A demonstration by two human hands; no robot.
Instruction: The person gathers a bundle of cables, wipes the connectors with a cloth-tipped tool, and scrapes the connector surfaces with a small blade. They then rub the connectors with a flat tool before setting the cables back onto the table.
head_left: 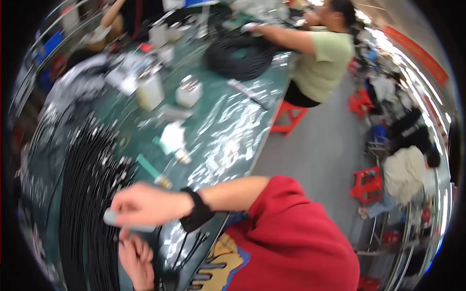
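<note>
My right hand (pixel 150 206), with a black band (pixel 196 211) round its wrist, is closed on a light grey-blue flat piece (pixel 110 218); its kind is blurred. Just below, my left hand (pixel 137 257) has its fingers curled, with a small dark bit at the fingertips. What it holds, if anything, I cannot make out. Beside both hands, to the left, lies a long bundle of black cables (pixel 77 208) with shiny ends towards the far side. A few more cable ends (pixel 196 240) stick out near my body.
White bottles (pixel 150 92) and a white container (pixel 189 93) stand farther along the green table (pixel 213 121). A green-handled brush-like tool (pixel 148 166) lies near my right hand. Beyond are a coil of black cable (pixel 238 58), a person in light green (pixel 325 58) and red stools (pixel 366 184).
</note>
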